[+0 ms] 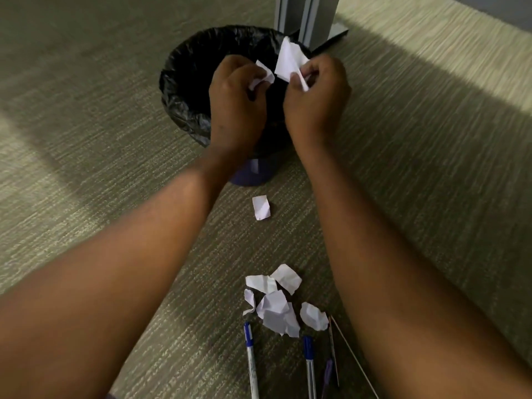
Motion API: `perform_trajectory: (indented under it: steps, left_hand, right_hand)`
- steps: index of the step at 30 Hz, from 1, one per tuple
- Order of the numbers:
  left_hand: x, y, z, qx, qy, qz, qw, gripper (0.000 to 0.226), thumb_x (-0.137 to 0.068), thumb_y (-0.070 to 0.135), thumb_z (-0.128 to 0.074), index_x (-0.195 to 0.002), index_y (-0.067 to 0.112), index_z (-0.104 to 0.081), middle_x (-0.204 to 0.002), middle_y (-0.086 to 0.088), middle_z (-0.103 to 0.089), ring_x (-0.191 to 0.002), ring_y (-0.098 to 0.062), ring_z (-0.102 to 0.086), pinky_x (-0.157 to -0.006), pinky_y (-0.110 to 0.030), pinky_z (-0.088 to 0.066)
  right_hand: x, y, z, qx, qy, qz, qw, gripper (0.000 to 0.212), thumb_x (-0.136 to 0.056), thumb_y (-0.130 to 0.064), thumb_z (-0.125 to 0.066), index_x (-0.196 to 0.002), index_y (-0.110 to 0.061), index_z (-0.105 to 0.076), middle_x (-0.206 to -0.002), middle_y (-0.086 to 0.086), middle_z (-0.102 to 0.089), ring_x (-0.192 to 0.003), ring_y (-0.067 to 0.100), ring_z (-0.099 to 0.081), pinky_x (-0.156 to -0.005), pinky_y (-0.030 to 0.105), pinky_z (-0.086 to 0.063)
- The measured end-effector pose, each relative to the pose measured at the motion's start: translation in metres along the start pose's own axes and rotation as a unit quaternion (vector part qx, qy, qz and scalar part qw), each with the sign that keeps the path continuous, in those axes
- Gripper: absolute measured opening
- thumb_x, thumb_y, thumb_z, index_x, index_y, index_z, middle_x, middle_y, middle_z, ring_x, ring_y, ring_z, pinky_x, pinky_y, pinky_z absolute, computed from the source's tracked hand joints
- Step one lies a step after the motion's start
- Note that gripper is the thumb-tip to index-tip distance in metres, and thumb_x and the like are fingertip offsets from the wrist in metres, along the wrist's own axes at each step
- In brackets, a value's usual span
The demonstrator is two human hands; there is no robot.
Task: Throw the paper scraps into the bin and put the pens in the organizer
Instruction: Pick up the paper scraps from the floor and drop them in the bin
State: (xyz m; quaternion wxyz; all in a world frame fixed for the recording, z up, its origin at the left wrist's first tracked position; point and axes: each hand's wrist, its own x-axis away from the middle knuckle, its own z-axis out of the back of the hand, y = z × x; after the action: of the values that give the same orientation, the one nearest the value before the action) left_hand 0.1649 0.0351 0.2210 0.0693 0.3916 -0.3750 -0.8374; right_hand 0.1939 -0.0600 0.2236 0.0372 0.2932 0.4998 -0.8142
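Note:
Both my hands hover over the black-lined bin (pixel 184 90). My left hand (pixel 234 102) pinches a small white paper scrap (pixel 263 74). My right hand (pixel 315 96) grips a larger white scrap (pixel 288 60) above the bin's opening. One lone scrap (pixel 261 207) lies on the carpet just in front of the bin. Several crumpled scraps (pixel 277 308) form a pile nearer to me. Below the pile lie two blue-capped pens (pixel 251 361) (pixel 310 367), a purple pen (pixel 327 372) and a thin dark pen (pixel 333 349). No organizer is in view.
A grey metal furniture leg (pixel 305 15) stands right behind the bin. A thin wooden stick (pixel 354 358) lies beside the pens. Green-grey carpet (pixel 86 139) covers the floor all around.

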Motion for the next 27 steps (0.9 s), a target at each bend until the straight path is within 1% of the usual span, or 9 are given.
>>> perform_trajectory:
  steps: [3,8,10,13,16,18,21,23,27]
  left_hand:
    - [-0.018,-0.019,-0.005,-0.042,-0.040,0.004,0.998,0.017,-0.077,0.011,-0.061,-0.084,0.001,-0.072,-0.095,-0.018,-0.067,-0.090,-0.025,-0.062,-0.075,-0.020,-0.042]
    - [-0.032,-0.045,-0.014,-0.075,-0.097,0.019,0.992,0.019,-0.079,0.013,-0.059,-0.088,0.003,-0.073,-0.099,-0.016,-0.070,-0.095,-0.022,-0.062,-0.071,-0.010,-0.035]
    - [-0.035,-0.050,-0.018,-0.086,-0.136,0.018,0.987,0.020,-0.082,0.012,-0.057,-0.088,0.001,-0.072,-0.100,-0.016,-0.070,-0.096,-0.023,-0.063,-0.072,-0.014,-0.041]
    - [-0.036,-0.056,-0.022,-0.132,-0.180,-0.005,0.975,0.021,-0.084,0.013,-0.055,-0.094,0.001,-0.069,-0.110,-0.019,-0.066,-0.105,-0.028,-0.059,-0.083,-0.031,-0.046]
    - [-0.030,-0.055,-0.021,-0.140,-0.150,-0.017,0.979,0.027,-0.087,0.013,-0.051,-0.107,0.006,-0.068,-0.131,-0.013,-0.055,-0.126,-0.022,-0.047,-0.101,-0.027,-0.040]
    - [-0.019,-0.047,-0.017,-0.121,-0.102,-0.072,0.985,0.028,-0.088,0.015,-0.046,-0.101,0.004,-0.068,-0.121,-0.013,-0.061,-0.116,-0.022,-0.052,-0.093,-0.021,-0.038]
    - [0.006,-0.039,-0.015,-0.113,-0.012,-0.182,0.977,0.023,-0.092,0.015,-0.049,-0.093,0.000,-0.067,-0.097,-0.020,-0.065,-0.095,-0.019,-0.048,-0.079,-0.030,-0.040]
    - [0.030,-0.037,-0.016,-0.090,0.023,-0.200,0.975,0.019,-0.091,0.012,-0.052,-0.089,-0.002,-0.065,-0.087,-0.022,-0.063,-0.086,-0.019,-0.043,-0.073,-0.035,-0.040]
    - [0.102,-0.040,-0.018,-0.067,-0.087,-0.139,0.984,0.017,-0.090,0.011,-0.052,-0.093,-0.002,-0.063,-0.087,-0.022,-0.061,-0.082,-0.029,-0.052,-0.071,-0.039,-0.045]
  right_hand:
    - [-0.012,0.004,-0.018,0.010,-0.055,0.005,0.998,0.018,-0.081,0.000,-0.065,-0.093,-0.006,-0.052,-0.097,0.010,-0.063,-0.091,0.024,-0.062,-0.072,0.032,-0.051]
    - [-0.019,0.018,-0.037,0.039,-0.119,0.034,0.992,0.029,-0.085,-0.008,-0.067,-0.110,-0.004,-0.052,-0.109,0.009,-0.065,-0.102,0.022,-0.062,-0.073,0.021,-0.044]
    - [-0.019,0.022,-0.041,0.054,-0.146,0.038,0.987,0.041,-0.085,-0.015,-0.070,-0.120,-0.005,-0.051,-0.120,0.010,-0.063,-0.114,0.021,-0.060,-0.079,0.016,-0.042]
    - [-0.017,0.026,-0.041,0.073,-0.159,0.041,0.984,0.053,-0.086,-0.016,-0.069,-0.133,-0.005,-0.047,-0.133,0.012,-0.056,-0.127,0.022,-0.052,-0.098,0.025,-0.044]
    - [-0.011,0.033,-0.032,0.054,-0.120,0.036,0.991,0.041,-0.088,-0.009,-0.064,-0.127,-0.002,-0.053,-0.129,0.014,-0.059,-0.122,0.023,-0.056,-0.098,0.033,-0.051]
    - [-0.004,0.042,-0.020,0.041,-0.080,0.022,0.996,0.033,-0.088,-0.005,-0.062,-0.120,0.000,-0.057,-0.123,0.016,-0.061,-0.114,0.025,-0.061,-0.090,0.035,-0.055]
    - [0.013,0.059,0.001,0.033,-0.021,-0.004,0.999,0.026,-0.088,-0.002,-0.059,-0.113,0.002,-0.059,-0.112,0.016,-0.063,-0.101,0.023,-0.064,-0.083,0.033,-0.056]
    - [0.029,0.074,0.015,0.036,0.001,-0.032,0.999,0.025,-0.089,-0.003,-0.057,-0.113,0.002,-0.058,-0.108,0.015,-0.064,-0.094,0.021,-0.065,-0.078,0.028,-0.056]
    - [0.072,0.109,0.041,0.061,-0.053,-0.092,0.992,0.026,-0.090,-0.002,-0.053,-0.117,-0.001,-0.055,-0.111,0.017,-0.063,-0.096,0.022,-0.065,-0.075,0.024,-0.053]
